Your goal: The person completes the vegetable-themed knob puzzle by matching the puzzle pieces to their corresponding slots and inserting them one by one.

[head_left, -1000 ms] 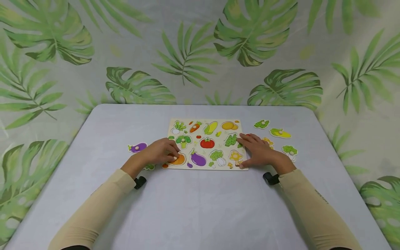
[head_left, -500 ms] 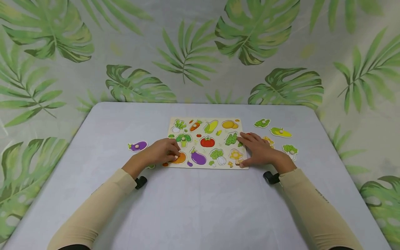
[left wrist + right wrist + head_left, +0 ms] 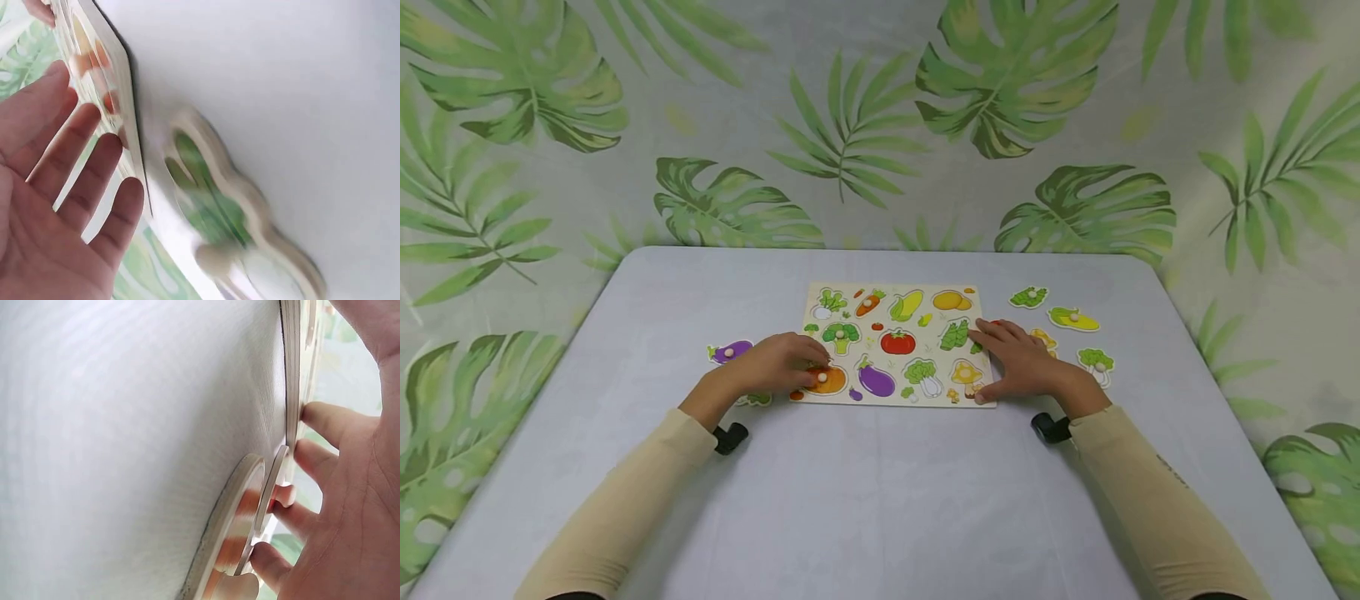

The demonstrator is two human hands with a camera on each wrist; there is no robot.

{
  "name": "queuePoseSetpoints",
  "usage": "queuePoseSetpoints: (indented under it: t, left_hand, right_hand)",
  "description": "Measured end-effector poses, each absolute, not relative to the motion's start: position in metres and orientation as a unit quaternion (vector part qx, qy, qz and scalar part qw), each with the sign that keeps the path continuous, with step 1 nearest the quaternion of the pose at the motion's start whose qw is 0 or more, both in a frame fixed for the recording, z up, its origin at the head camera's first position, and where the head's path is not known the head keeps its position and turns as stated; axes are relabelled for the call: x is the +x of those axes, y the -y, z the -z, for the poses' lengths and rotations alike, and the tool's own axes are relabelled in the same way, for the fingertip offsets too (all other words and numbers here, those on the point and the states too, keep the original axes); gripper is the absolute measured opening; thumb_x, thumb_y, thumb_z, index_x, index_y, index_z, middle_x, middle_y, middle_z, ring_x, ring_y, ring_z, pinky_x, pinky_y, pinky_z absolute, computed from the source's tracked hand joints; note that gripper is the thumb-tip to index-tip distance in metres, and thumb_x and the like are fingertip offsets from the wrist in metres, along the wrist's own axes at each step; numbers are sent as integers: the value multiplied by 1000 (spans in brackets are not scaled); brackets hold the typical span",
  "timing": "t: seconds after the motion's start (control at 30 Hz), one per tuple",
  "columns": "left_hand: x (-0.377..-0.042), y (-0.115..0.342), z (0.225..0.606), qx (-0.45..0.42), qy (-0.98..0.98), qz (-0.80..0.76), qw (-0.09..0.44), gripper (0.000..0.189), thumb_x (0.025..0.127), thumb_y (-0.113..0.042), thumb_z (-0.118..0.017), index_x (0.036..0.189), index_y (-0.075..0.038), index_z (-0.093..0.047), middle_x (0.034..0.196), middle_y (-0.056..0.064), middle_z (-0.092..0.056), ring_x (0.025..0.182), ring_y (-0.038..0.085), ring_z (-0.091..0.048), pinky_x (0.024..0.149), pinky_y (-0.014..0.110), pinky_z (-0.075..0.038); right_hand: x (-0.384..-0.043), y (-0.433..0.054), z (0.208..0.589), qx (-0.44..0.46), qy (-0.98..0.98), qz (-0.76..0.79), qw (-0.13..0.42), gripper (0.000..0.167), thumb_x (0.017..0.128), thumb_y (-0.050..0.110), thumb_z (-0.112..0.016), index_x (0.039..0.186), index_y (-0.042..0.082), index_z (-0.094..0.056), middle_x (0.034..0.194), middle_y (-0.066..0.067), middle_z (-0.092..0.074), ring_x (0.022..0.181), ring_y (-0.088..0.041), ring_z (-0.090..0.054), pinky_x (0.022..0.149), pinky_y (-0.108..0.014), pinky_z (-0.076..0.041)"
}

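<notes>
The left hand (image 3: pixel 777 362) hangs over the left edge of the puzzle board (image 3: pixel 916 392), palm down. Its fingers are softly bent, and in the left wrist view they stand a little apart with their tips free. They reach over the near side of the pumpkin piece (image 3: pixel 831 386), whose pale knob shows just beyond the fingertips (whether skin meets wood there, I cannot tell). The right hand (image 3: pixel 1024 360) lies spread at the board's opposite end, fingertips on the right edge and thumb at the near right corner.

The board lies flat near the middle of the white table (image 3: pixel 880 500), its long axis running left to right across the person's view. The pumpkin piece sits in the near left recess, its visible part broader from side to side than from front to back. Right behind it stands the broccoli piece (image 3: pixel 841 338), crown pointing away from the person. The carrot piece (image 3: pixel 868 305) slants, leafy end toward the far right.

On the table left of the board, the eggplant piece (image 3: pixel 727 353) lies nearly crosswise, cap pointing left; a green piece (image 3: pixel 756 399) shows partly behind the left wrist. To the right, the corn piece (image 3: pixel 1074 319) also lies crosswise, leafy end pointing left.
</notes>
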State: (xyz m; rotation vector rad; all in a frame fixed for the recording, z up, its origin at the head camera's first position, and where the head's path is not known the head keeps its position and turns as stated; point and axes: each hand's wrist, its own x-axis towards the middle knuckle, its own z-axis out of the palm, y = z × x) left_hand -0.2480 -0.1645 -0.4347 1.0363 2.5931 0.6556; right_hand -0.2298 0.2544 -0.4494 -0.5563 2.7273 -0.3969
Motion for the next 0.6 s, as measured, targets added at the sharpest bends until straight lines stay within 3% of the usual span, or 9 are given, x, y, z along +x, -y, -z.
queuePoseSetpoints:
  t: [0.2,0.6]
  left_hand:
    - [-245,198,423,296,-911,-260,119,30,89,-12,-71,118,-5,-72,130,13,-66,127,35,-57,109,55,-44]
    - [-232,242,433,239,-943,-229,44,18,91,-6,-65,106,-4,-75,116,13,-73,114,34,-65,100,52,-50]
  right_hand:
    - [-232,-254,452,-190,-959,130,168,107,73,60,-80,158,20,-27,168,-8,-16,153,-42,-9,112,-77,-17]
    - [-231,-255,452,-199,-957,136,162,107,74,61,-79,158,19,-28,168,-10,-16,153,-43,-10,111,-78,-18]
